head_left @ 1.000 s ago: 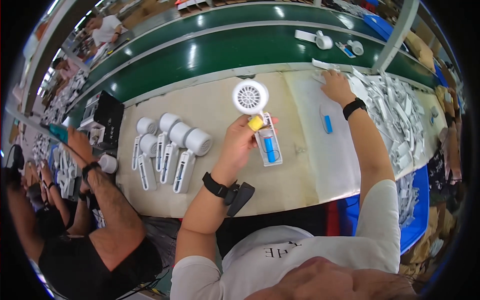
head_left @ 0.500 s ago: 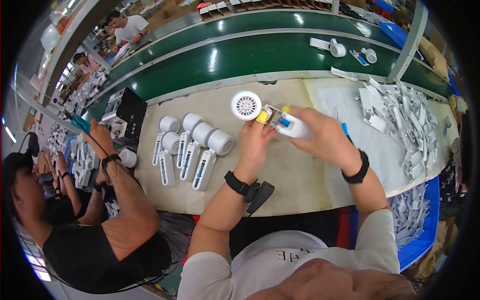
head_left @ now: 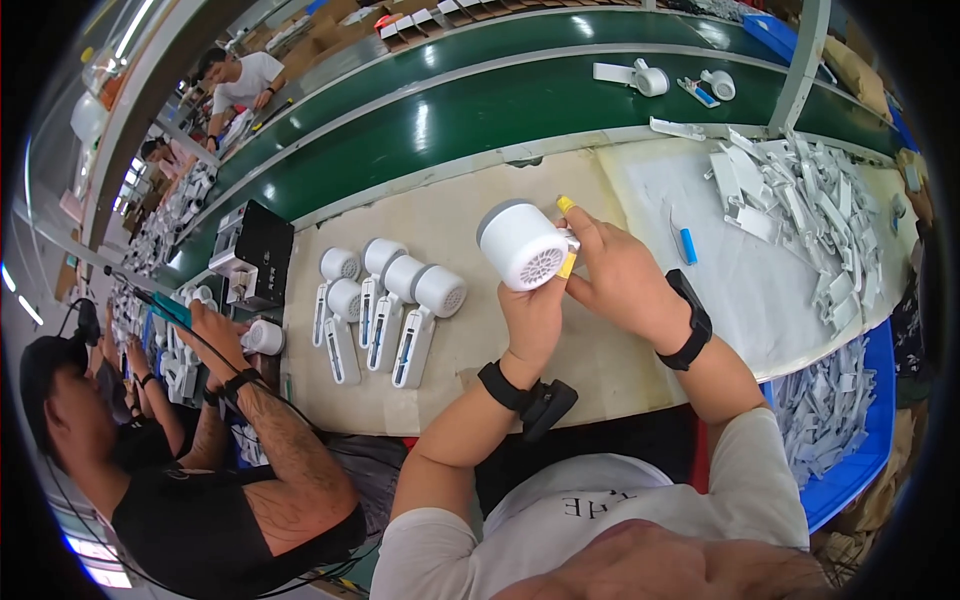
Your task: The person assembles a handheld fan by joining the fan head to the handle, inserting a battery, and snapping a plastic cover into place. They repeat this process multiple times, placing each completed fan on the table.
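A white handheld fan [head_left: 520, 243] with a grey rim is held up over the middle of the table, its slotted grille tilted down toward me. My left hand [head_left: 535, 315] is closed round the fan just under its head. Against the fan's handle, my right hand [head_left: 622, 275] grips from the other side, and yellow covers show on fingertips. Most of the handle is hidden by my hands. To the right of them, a blue cylindrical battery [head_left: 687, 246] with thin wires lies on the table. Several white fans [head_left: 440, 291] with opened handles lie in rows at left.
White plastic shells [head_left: 800, 220] are heaped at the right, above a blue bin [head_left: 870, 440] of more parts. Beyond the table runs a green conveyor [head_left: 400, 140] bearing fan parts [head_left: 652, 80]. At left, a co-worker [head_left: 230, 500] holds a teal tool near a black box [head_left: 252, 255].
The fan has turned from grille facing up to lying sideways, and my right hand has closed in beside my left. The handle's blue insides are hidden now. The view has shifted slightly.
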`<move>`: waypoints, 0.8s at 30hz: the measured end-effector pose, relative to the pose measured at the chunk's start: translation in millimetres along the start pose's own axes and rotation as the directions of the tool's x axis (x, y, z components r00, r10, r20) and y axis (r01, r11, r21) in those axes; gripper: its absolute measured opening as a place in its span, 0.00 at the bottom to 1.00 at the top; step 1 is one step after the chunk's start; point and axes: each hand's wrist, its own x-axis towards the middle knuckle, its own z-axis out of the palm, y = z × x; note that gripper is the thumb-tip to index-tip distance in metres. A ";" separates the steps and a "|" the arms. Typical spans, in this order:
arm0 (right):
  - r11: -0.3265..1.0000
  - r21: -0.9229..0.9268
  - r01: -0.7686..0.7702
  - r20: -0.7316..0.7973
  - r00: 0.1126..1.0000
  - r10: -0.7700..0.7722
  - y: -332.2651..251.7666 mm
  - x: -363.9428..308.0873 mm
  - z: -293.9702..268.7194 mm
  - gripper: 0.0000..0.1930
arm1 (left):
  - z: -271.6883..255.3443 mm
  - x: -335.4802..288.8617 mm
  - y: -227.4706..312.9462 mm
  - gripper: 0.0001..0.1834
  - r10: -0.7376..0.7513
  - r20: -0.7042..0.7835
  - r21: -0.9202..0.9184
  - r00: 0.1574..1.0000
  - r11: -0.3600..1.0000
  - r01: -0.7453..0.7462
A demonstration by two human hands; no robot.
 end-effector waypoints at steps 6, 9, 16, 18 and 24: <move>0.987 -0.124 0.098 -0.158 0.981 -0.117 -4.2 -1.0 1.2 0.37 | 2.2 -3.6 3.5 0.16 0.036 0.016 -0.018 0.999 0.999 -0.036; 0.990 -0.116 0.076 -0.226 0.969 -0.101 -7.8 -3.5 4.1 0.38 | 9.9 -3.8 -1.0 0.17 0.041 0.003 -0.081 0.999 0.996 -0.040; 0.973 -0.203 -0.110 -0.202 0.977 0.068 -7.3 -8.8 13.1 0.37 | 7.3 0.2 -2.1 0.15 -0.222 -0.042 0.009 0.974 0.975 0.222; 0.998 -0.048 0.046 -0.167 0.984 -0.054 -8.8 -6.5 -0.2 0.34 | -1.5 8.7 9.3 0.15 -0.227 -0.013 -0.117 0.974 0.967 0.224; 0.771 0.550 -0.321 0.265 0.943 0.203 7.4 -7.3 -24.1 0.18 | -27.0 28.5 19.4 0.17 -0.123 0.044 -0.459 0.991 0.879 0.129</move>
